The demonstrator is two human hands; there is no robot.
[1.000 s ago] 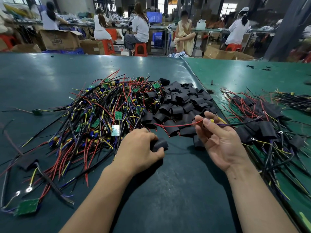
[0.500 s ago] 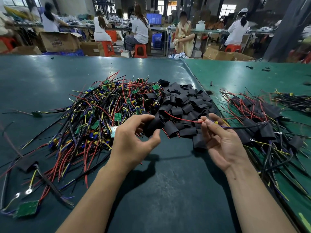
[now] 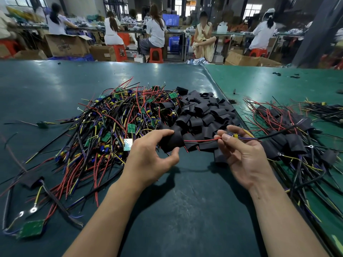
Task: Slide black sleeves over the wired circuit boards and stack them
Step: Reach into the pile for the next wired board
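My left hand point(image 3: 150, 156) pinches a black sleeve point(image 3: 172, 141) between thumb and fingers, just above the table. My right hand point(image 3: 241, 154) pinches a small wired circuit board point(image 3: 232, 135) at its fingertips. The board's red wire point(image 3: 200, 140) and a black wire run left into the sleeve's mouth. A heap of loose black sleeves point(image 3: 204, 112) lies right behind both hands. A big tangle of bare wired boards point(image 3: 111, 127) covers the table to the left. Sleeved boards lie stacked in a pile point(image 3: 289, 136) on the right.
The dark green table point(image 3: 176, 210) has bare surface in front of my arms. A loose green board point(image 3: 32, 229) with ring-terminal wires lies at the near left. Another wire bundle point(image 3: 324, 110) sits far right. Several people sit at benches behind the table.
My left hand lifted a black sleeve off the table and brought it up to the red wire's end. My right hand kept its hold on the board, and the wires now enter the sleeve.
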